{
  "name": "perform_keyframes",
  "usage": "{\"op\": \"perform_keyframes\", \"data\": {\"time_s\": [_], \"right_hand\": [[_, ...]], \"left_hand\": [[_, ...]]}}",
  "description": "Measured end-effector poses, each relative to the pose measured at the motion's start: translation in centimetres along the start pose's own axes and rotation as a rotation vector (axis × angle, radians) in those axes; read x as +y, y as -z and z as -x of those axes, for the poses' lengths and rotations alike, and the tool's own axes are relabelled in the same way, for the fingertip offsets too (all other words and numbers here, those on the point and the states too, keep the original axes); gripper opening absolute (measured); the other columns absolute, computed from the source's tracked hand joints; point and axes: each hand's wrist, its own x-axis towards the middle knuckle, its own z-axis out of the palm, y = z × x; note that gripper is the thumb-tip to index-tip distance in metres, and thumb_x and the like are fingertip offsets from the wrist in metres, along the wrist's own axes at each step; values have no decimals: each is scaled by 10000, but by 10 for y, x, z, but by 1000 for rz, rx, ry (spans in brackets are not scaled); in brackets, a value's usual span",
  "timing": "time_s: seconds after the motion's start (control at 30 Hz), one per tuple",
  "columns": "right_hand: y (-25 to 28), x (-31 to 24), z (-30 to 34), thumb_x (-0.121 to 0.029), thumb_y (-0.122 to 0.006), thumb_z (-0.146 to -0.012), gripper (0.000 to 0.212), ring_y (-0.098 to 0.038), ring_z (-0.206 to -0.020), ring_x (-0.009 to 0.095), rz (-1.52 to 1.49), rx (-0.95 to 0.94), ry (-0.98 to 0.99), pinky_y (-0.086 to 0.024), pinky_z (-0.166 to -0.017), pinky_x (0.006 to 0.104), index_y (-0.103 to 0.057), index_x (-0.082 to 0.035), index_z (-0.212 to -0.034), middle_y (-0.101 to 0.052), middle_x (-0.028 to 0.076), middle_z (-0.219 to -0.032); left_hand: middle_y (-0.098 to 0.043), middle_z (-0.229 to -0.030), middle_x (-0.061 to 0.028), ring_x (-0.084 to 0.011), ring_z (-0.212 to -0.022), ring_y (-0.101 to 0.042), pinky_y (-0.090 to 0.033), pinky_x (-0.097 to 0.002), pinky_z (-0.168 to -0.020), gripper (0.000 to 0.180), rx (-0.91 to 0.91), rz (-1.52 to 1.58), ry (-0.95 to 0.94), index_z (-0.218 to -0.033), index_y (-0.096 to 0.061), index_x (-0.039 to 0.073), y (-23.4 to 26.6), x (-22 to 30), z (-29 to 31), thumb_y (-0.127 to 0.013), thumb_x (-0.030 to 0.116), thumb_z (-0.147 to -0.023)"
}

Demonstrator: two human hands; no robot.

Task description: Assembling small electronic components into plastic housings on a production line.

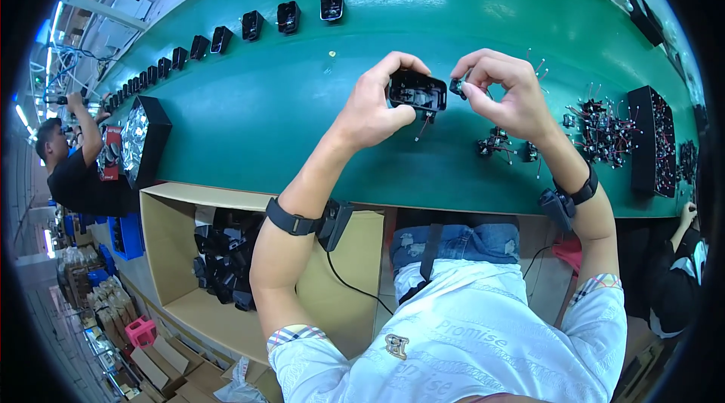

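Note:
My left hand (375,106) is closed around a black rectangular plastic housing (418,93), its hollow side facing up. A small connector on thin red and black wires (427,122) hangs from the housing's near side. Just right of it, my right hand (507,89) pinches a small black part (457,87) with a bit of green on it, apart from the housing. Below that hand, a few small wired black parts (495,144) lie on the green table (302,123).
A row of black housings (288,18) runs along the table's far left. At right lie a pile of wired parts (602,129) and a black tray (651,142). Below left stands a cardboard box (177,252) holding black pieces. One person (75,146) works at far left, another (676,274) at right.

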Motion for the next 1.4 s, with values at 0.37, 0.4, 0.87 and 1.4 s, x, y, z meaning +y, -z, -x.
{"op": "perform_keyframes", "data": {"time_s": [0.37, 0.4, 0.87, 1.4], "right_hand": [[-22, -20, 12, 20, -745, -736, 124, -649, -785, 214, 167, 93, 346, -530, -674, 329, -635, -37, -731, -677, 48, -881], [-24, -18, 12, 18, -747, -734, 130, -645, -778, 217, 165, 79, 363, -526, -674, 331, -630, -38, -729, -675, 51, -877], [-6, -34, 11, -87, -809, -692, 441, -609, -1070, 285, 100, -109, 246, -516, -857, 393, -682, -74, -1114, -573, 117, -1260], [-21, -25, 21, -132, -849, -709, 346, -519, -1240, 283, -262, -295, -91, -417, -1072, 424, -719, -33, -1014, -532, 132, -1297]], "left_hand": [[-623, -1026, -43, -119, -947, -594, -488, -255, -883, 516, -245, 196, 166, -1127, -597, -1, -1, 9, 1, -552, 79, -620], [-623, -1026, -43, -119, -947, -594, -488, -255, -883, 516, -244, 194, 168, -1127, -597, -1, -1, 8, 1, -552, 79, -620], [-652, -1014, -70, -146, -868, -603, -495, -258, -796, 563, -211, 307, 106, -1142, -595, 3, 2, 6, 0, -588, 85, -585], [-668, -1094, -207, -261, -887, -708, -576, -324, -642, 816, -222, 436, 487, -1400, -412, -22, -6, 31, 8, -530, 61, -597]]}}
